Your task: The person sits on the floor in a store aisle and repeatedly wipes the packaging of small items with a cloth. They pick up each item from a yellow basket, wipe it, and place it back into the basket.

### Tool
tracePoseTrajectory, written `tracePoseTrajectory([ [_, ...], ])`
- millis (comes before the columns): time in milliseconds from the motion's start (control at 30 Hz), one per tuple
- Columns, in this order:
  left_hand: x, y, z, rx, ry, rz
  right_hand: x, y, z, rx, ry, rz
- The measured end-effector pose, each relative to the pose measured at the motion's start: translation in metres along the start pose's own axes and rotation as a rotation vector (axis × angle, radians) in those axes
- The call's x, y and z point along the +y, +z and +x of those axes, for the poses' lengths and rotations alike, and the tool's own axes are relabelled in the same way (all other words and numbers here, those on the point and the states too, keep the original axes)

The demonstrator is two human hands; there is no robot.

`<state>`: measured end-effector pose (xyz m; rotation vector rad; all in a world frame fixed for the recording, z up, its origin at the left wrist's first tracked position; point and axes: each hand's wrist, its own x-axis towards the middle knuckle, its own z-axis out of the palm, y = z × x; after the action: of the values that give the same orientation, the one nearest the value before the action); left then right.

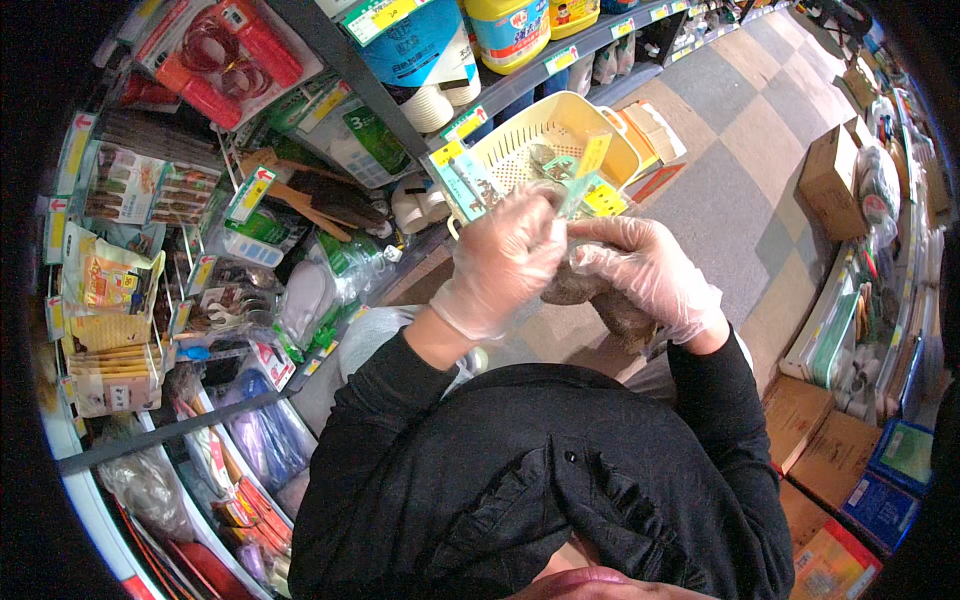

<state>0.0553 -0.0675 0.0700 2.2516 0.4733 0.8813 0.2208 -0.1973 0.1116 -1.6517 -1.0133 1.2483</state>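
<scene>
Both hands wear clear plastic gloves and meet above the near side of a yellow perforated basket (634, 150). My left hand (510, 259) has its fingers closed on the edge of a clear plastic package (577, 195) with a yellow label. Just beside it, my right hand (637, 262) pinches the same package's lower part; what its fingertips cover is hidden. Brown, fuzzy-looking items (622, 319) hang below my right hand, their kind unclear. In the basket lie green-carded packages (469, 184) with small dark items and yellow labels.
Store shelving on the left holds packaged goods, wooden-handled brushes (315, 199) and insoles (307, 292). Yellow jugs (510, 37) and paper cups (427, 109) stand ahead. An orange and white carton (656, 142) sits beside the basket. Cardboard boxes (829, 180) line the aisle's right side.
</scene>
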Motion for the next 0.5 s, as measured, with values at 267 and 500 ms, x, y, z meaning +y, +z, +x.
tracePoseTrajectory([
  [267,0.012,0.007,-0.01,-0.038,0.196,0.309,0.008,0.004,0.002,0.019,0.11,0.253],
  [500,0.022,-0.001,-0.012,-0.144,0.242,0.422,0.009,0.006,0.007,0.139,0.178,0.259],
])
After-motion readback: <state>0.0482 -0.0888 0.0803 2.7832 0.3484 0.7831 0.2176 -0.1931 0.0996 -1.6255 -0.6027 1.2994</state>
